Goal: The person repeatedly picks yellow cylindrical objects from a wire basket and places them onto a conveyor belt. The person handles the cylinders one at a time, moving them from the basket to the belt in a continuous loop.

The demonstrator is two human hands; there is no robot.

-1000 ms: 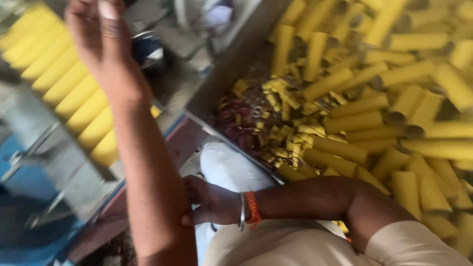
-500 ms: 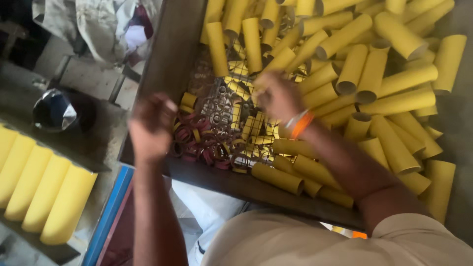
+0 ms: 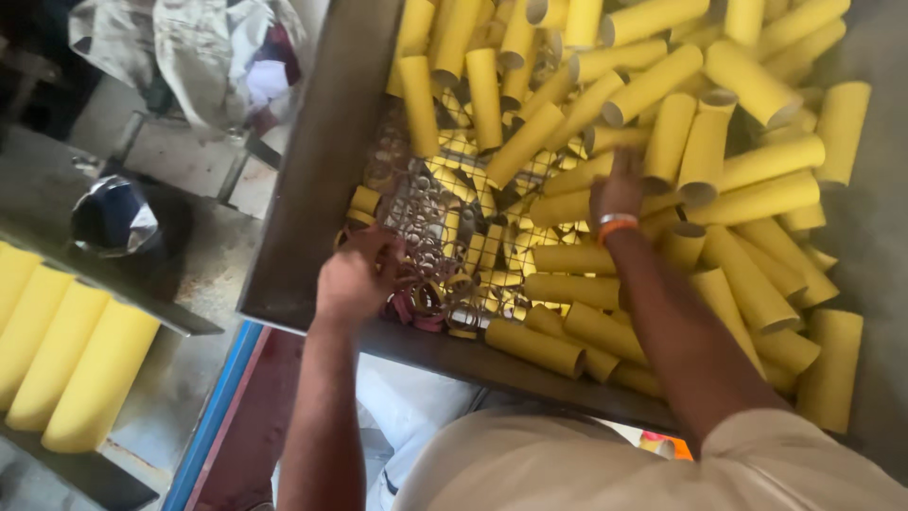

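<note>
my right hand (image 3: 619, 189) moved deeper among yellow tubes (image 3: 653, 85), grip hidden; left hand (image 3: 355, 274) curled on small rings (image 3: 426, 293); metal tray (image 3: 312, 189) around.

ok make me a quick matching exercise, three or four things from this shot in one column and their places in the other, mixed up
Things:
1. left hand
2. right hand
3. yellow tubes outside the tray
4. grey metal tray

Places:
A. among the long yellow tubes
B. lower left, laid side by side
C. on the short rings over the wire mesh
D. under the whole pile

Pairs: 1-C, 2-A, 3-B, 4-D
</note>
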